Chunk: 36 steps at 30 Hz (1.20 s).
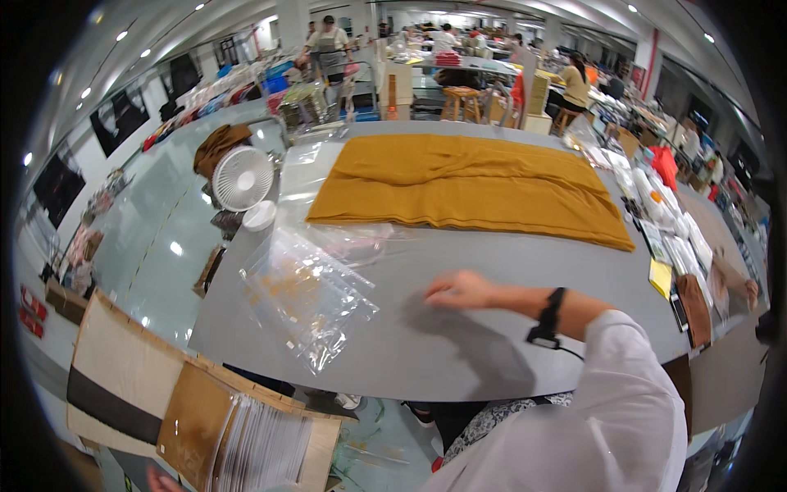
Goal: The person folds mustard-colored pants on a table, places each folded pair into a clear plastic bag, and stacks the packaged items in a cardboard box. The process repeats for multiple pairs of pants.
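My right hand (pixel 463 291) hovers over the grey table (pixel 393 361), slightly blurred. Its fingers bend loosely, with a gap at the thumb and nothing seen in them. A black strap with a cable circles that wrist. To its left lie several clear plastic bags (pixel 307 295), overlapping and shiny. Beyond the hand, a folded mustard-yellow cloth (pixel 467 184) is spread flat across the far half of the table. Only a small part of my left hand (pixel 161 479) shows at the lower left edge, beside an open box (pixel 119 361) of thin, pale, tightly stacked sheets (pixel 258 443).
A white fan (pixel 243 179) and a small white bowl (pixel 259 216) are at the table's left edge. Along the right edge lie a phone (pixel 679 312), a yellow pad (pixel 660 277), a brown cloth piece (pixel 694 310) and plastic packets. Other people work at tables farther back.
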{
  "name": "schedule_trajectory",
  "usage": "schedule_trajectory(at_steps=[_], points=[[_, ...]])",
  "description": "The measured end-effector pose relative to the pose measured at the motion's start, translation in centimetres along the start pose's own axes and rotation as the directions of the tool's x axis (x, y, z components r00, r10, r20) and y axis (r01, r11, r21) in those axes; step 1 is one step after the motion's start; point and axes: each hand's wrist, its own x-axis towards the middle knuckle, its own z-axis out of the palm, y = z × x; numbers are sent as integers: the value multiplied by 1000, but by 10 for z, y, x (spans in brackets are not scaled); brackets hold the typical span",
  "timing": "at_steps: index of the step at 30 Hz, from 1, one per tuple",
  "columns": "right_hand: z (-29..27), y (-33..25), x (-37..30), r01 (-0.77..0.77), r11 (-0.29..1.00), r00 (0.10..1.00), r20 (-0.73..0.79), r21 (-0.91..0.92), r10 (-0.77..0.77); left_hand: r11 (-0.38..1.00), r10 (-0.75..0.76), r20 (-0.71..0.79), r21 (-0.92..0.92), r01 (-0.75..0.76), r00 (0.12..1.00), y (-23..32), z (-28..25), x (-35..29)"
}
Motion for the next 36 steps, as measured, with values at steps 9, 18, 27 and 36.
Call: schedule_trajectory(at_steps=[9,18,27,36], points=[[-108,198,-397,-812,578,311,-782,76,540,836,406,651,-548,27,641,355,176,-163],[-217,250,-377,-757,648,283,-855,79,435,770,511,816,-575,278,271,539,269,-193],[-281,333,-345,-722,671,335,-764,168,551,686,371,914,-153,712,-161,734,433,-262],[-264,248,-449,-512,830,345,-832,222,435,21,212,973,90,996,-92,774,529,-284]])
